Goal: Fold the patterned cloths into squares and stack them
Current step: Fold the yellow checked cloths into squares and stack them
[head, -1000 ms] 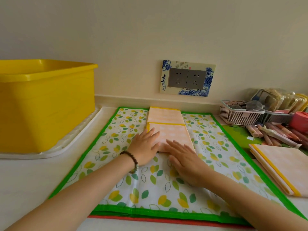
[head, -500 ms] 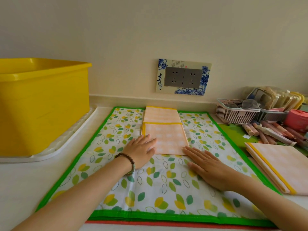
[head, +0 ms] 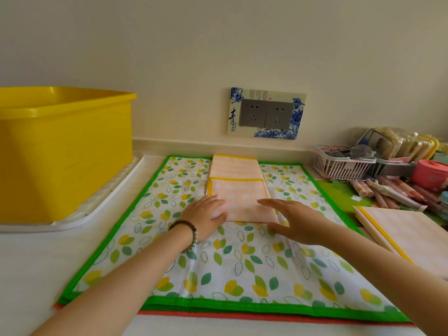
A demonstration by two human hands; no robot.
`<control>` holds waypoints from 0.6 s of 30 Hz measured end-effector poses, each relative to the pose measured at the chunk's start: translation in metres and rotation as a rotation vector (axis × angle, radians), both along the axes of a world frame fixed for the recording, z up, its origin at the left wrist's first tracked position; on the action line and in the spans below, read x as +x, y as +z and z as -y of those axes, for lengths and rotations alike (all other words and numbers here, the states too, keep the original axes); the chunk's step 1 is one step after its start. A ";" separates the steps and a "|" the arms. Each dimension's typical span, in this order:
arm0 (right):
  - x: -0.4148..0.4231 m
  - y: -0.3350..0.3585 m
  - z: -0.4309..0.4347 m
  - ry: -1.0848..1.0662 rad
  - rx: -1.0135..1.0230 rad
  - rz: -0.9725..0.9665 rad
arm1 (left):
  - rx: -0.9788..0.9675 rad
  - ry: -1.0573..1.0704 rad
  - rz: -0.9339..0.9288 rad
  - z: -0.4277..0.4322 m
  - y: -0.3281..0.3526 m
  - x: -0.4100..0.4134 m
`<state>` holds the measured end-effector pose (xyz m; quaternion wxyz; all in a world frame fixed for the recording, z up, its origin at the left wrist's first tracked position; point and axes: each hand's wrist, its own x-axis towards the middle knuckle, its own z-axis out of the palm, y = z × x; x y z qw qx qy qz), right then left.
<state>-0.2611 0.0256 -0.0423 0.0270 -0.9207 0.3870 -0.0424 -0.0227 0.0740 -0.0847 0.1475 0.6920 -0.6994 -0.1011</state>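
A folded peach checked cloth with yellow trim (head: 242,197) lies on a leaf-patterned cloth with a green border (head: 218,265). Behind it sits a second folded peach cloth (head: 234,167), near the wall. My left hand (head: 206,217) rests flat on the near left corner of the front cloth. At that cloth's near right corner is my right hand (head: 293,220), fingers spread and straight, the thumb beside the corner. I cannot tell if it touches. More peach cloths (head: 400,234) lie stacked at the right.
A large yellow tub (head: 60,151) stands on a white tray (head: 104,204) at the left. A pink basket (head: 341,166), crayons (head: 388,192), containers and a pink jar (head: 429,173) crowd the right back. A wall socket (head: 266,113) is behind. Red edging (head: 242,315) shows under the leaf cloth.
My right hand slid off the front cloth to the right, then came back to its near right corner and lifted. The left hand stayed at the left corner.
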 end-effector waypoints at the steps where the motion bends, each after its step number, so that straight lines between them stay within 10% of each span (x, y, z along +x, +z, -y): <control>1: 0.002 0.000 0.003 0.011 -0.007 -0.007 | -0.006 0.001 -0.013 0.000 0.000 0.000; 18: -0.014 -0.002 0.004 -0.076 0.060 0.198 | -0.080 -0.066 -0.268 -0.010 0.003 0.005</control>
